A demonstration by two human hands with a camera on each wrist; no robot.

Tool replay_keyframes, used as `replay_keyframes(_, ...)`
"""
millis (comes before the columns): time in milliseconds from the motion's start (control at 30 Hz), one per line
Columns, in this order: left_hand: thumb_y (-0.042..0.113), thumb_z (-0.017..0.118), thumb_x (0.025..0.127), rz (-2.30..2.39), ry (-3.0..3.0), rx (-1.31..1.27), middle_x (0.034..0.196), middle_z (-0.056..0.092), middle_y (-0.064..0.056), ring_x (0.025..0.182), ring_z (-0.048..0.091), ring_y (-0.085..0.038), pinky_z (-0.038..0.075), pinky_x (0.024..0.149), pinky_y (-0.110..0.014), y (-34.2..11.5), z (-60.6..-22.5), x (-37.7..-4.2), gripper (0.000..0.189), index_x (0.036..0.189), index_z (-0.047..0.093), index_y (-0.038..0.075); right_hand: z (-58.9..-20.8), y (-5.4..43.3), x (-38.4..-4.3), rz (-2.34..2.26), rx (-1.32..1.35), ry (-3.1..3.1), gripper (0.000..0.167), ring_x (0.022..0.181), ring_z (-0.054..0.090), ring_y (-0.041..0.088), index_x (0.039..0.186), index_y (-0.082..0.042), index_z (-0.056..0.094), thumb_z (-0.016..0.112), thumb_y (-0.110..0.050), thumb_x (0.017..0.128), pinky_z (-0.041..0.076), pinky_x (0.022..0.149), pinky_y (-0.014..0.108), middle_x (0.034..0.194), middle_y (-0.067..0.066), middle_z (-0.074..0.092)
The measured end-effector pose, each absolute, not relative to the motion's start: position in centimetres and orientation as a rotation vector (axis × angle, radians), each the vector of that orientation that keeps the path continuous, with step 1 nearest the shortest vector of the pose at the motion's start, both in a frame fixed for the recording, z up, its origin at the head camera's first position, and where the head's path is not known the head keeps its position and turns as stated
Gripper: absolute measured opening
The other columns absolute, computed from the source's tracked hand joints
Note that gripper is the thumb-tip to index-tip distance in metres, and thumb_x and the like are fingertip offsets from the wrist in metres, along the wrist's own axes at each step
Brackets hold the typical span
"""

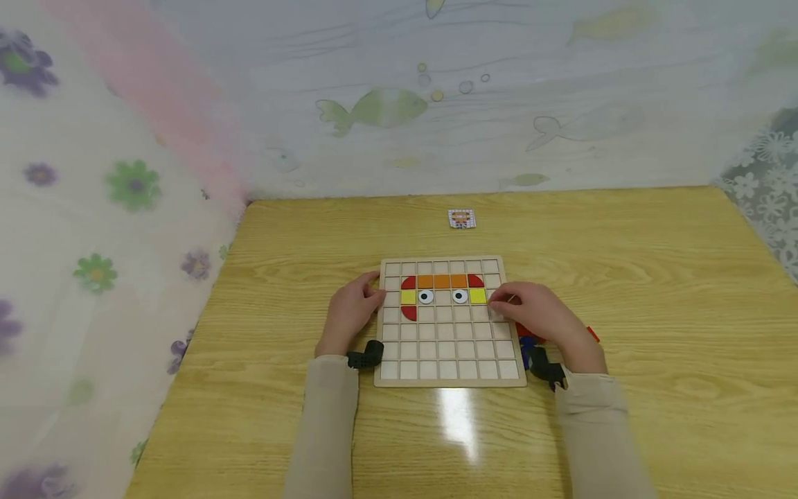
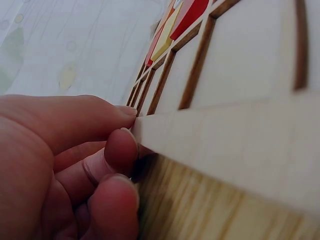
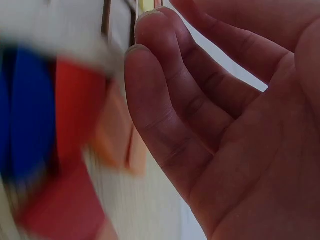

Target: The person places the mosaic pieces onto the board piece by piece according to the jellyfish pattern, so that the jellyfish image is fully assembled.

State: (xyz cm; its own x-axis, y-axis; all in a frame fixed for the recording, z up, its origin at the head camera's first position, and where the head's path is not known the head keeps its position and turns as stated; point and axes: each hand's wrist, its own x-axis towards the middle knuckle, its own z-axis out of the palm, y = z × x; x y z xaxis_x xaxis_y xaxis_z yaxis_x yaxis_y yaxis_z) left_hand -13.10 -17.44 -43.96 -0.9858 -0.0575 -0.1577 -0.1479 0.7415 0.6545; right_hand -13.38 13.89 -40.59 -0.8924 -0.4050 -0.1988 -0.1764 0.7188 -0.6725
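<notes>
A wooden grid board (image 1: 450,383) lies on the table. My left hand (image 1: 352,312) holds its left edge, the thumb on the rim in the left wrist view. My right hand (image 1: 539,308) is at the right side of the grid, fingertips beside a yellow square tile (image 1: 477,296). Its fingers look bent but loose, and no piece shows in them. Set in the cells are orange squares (image 1: 442,281), red quarter-round tiles (image 1: 409,313), another yellow square (image 1: 408,297) and two eye tiles (image 1: 426,296). Where my right thumb and index finger touch is hidden in the right wrist view.
Loose blue pieces (image 3: 31,112) and red pieces (image 3: 77,107) lie beside the board's right edge, with orange ones (image 3: 114,131) near them, partly under my right wrist. A small picture card (image 1: 461,219) lies behind the board. Fabric walls border the table's back and left.
</notes>
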Motion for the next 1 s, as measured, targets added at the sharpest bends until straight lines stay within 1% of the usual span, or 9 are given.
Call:
replay_keyframes(100, 0.033, 0.056, 0.086, 1.069, 2.817, -0.159, 0.073, 0.054, 0.002, 0.055, 0.048, -0.015, 0.038, 0.055, -0.029, -17.6, -43.9, -13.1, 0.043, 0.127, 0.050, 0.022, -40.3, 15.0, -13.3, -0.953, -0.378, 2.573, 0.022, 0.083, 0.051, 0.020, 0.102, -0.013, 0.063, 0.057, -0.028, 0.087, 0.042, 0.075, 0.036, 0.095, 0.003, 0.060)
replay_keyframes(167, 0.033, 0.056, 0.086, 1.070, 2.818, -0.160, 0.073, 0.054, 0.003, 0.054, 0.048, -0.015, 0.038, 0.055, -0.029, -17.6, -44.0, -13.1, 0.043, 0.127, 0.050, 0.022, -40.1, 15.7, -13.2, -0.954, -0.332, 2.570, 0.023, 0.082, 0.051, 0.020, 0.104, -0.014, 0.062, 0.057, -0.029, 0.087, 0.043, 0.072, 0.033, 0.095, 0.003, 0.060)
replay_keyframes(300, 0.032, 0.056, 0.086, 1.079, 2.815, -0.162, 0.073, 0.054, 0.002, 0.054, 0.048, -0.015, 0.038, 0.055, -0.029, -17.5, -44.0, -13.2, 0.043, 0.127, 0.050, 0.022, -40.0, 16.9, -13.2, -0.979, -0.309, 2.562, 0.028, 0.077, 0.053, 0.019, 0.109, -0.010, 0.060, 0.057, -0.027, 0.087, 0.044, 0.068, 0.031, 0.093, 0.006, 0.058)
replay_keyframes(400, 0.033, 0.055, 0.086, 1.079, 2.814, -0.163, 0.073, 0.054, 0.003, 0.054, 0.048, -0.015, 0.038, 0.055, -0.029, -17.5, -44.0, -13.2, 0.042, 0.127, 0.050, 0.023, -40.1, 17.4, -13.3, -0.972, -0.330, 2.572, 0.030, 0.078, 0.055, 0.020, 0.111, -0.007, 0.058, 0.058, -0.026, 0.086, 0.044, 0.070, 0.034, 0.093, 0.007, 0.057)
replay_keyframes(567, 0.033, 0.056, 0.086, 1.079, 2.808, -0.172, 0.073, 0.054, 0.002, 0.055, 0.048, -0.016, 0.038, 0.055, -0.029, -17.5, -44.0, -13.3, 0.042, 0.127, 0.050, 0.023, -40.4, 18.2, -13.4, -0.925, -0.333, 2.634, 0.031, 0.086, 0.053, 0.026, 0.112, -0.005, 0.057, 0.059, -0.020, 0.086, 0.043, 0.074, 0.040, 0.098, 0.012, 0.055)
replay_keyframes(700, 0.034, 0.056, 0.086, 1.082, 2.798, -0.182, 0.073, 0.054, 0.002, 0.056, 0.048, -0.016, 0.038, 0.054, -0.029, -17.5, -44.0, -13.3, 0.042, 0.127, 0.050, 0.023, -40.6, 18.4, -13.3, -0.891, -0.361, 2.692, 0.030, 0.085, 0.052, 0.029, 0.116, -0.003, 0.056, 0.055, -0.013, 0.088, 0.042, 0.073, 0.043, 0.102, 0.016, 0.052)
replay_keyframes(867, 0.034, 0.056, 0.086, 1.080, 2.799, -0.179, 0.073, 0.054, 0.002, 0.056, 0.048, -0.016, 0.037, 0.055, -0.029, -17.6, -44.1, -13.3, 0.042, 0.127, 0.050, 0.022, -40.7, 18.3, -13.2, -0.872, -0.397, 2.711, 0.034, 0.081, 0.048, 0.026, 0.120, -0.006, 0.055, 0.048, -0.004, 0.087, 0.040, 0.069, 0.038, 0.104, 0.016, 0.044)
replay_keyframes(1000, 0.033, 0.056, 0.086, 1.083, 2.800, -0.176, 0.073, 0.053, 0.002, 0.057, 0.047, -0.016, 0.037, 0.055, -0.029, -17.6, -44.1, -13.2, 0.042, 0.126, 0.051, 0.022, -40.8, 18.3, -13.2, -0.867, -0.379, 2.705, 0.035, 0.078, 0.045, 0.024, 0.121, -0.007, 0.055, 0.048, -0.004, 0.086, 0.038, 0.067, 0.035, 0.104, 0.015, 0.042)
